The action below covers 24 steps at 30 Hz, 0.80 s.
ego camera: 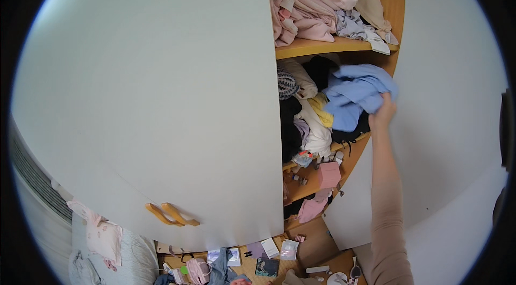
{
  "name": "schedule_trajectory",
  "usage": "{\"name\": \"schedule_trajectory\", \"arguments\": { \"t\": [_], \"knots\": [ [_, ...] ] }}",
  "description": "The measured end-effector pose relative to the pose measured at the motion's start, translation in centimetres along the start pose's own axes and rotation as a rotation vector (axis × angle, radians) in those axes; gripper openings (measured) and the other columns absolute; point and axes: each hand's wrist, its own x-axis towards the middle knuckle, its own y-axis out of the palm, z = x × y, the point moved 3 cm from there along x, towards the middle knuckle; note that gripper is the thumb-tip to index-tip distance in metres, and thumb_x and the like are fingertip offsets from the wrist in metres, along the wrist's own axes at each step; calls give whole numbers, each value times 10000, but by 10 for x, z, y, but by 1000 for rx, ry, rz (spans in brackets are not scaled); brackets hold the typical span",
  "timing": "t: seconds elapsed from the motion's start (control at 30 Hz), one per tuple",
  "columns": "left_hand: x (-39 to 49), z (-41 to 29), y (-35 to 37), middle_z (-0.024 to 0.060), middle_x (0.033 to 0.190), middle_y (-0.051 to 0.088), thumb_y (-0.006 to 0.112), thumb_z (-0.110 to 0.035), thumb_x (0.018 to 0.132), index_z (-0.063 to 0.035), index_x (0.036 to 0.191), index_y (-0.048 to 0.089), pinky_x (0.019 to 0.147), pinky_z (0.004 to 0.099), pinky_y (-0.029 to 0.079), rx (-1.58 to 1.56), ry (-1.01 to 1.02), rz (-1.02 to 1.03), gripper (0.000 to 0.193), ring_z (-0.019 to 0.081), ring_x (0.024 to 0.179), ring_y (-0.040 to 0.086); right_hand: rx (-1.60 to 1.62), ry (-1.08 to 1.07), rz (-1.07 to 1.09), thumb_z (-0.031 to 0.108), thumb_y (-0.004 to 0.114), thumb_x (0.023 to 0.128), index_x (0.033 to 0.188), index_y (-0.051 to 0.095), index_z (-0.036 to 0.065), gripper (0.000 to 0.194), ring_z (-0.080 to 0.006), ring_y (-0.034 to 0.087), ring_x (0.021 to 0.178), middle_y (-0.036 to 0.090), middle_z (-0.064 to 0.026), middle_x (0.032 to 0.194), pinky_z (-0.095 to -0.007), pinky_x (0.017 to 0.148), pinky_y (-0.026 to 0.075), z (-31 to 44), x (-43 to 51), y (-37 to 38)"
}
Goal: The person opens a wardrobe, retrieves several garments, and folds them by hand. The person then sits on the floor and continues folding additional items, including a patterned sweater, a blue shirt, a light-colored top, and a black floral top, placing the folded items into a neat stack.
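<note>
My right hand (383, 113) grips a light blue garment (358, 91) at the right end of the wardrobe's middle shelf. Beside and under that garment lie a yellow cloth (321, 108), white clothing (316, 134) and black clothing (290, 124). A patterned knit item (287, 83) sits at the shelf's left. At the bottom edge, part of my left hand (240, 281) shows near blue denim-like cloth (219, 269); whether it holds anything cannot be told.
Pink clothes (306, 15) fill the upper shelf (322, 48). A pink box (329, 175) stands on a lower shelf. The white wardrobe door (161, 83) with wooden handles (173, 214) covers the left. Below are boxes, a bag, a hairbrush (355, 271) and a bed (137, 252).
</note>
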Motion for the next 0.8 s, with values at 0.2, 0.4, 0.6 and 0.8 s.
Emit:
{"name": "schedule_trajectory", "arguments": {
  "t": [0.2,0.4,0.6,0.8],
  "knots": [
    [-1,0,-3,44,889,607,591,-188,884,-43,996,602,820,357,471,39,-16,25,184,177,856,588,121,57,89,108,539,815,1084,546,-18,298,-208,558,1012,570,-120,1125,-322,873,452,84,-52,-58],
    [19,-16,5,110,1032,591,664,-142,819,-36,1238,430,895,351,436,452,205,314,491,220,1051,540,290,506,134,148,482,844,1147,511,-21,348,-230,544,1056,547,-142,1170,-350,917,443,91,-184,-105],
    [-5,-81,107,233,1445,246,924,-361,450,-59,1455,42,1076,447,232,775,829,491,1371,328,1321,297,406,1014,151,187,425,874,1210,475,-24,400,-253,530,1100,525,-164,1214,-379,961,434,76,-331,-116],
    [-4,-98,89,145,1365,377,863,-306,598,-7,1426,195,1056,371,279,477,575,460,1105,247,1254,390,270,1326,144,122,459,814,1042,557,4,275,-240,612,920,615,-109,992,-358,834,511,88,-408,-50]
  ]
}}
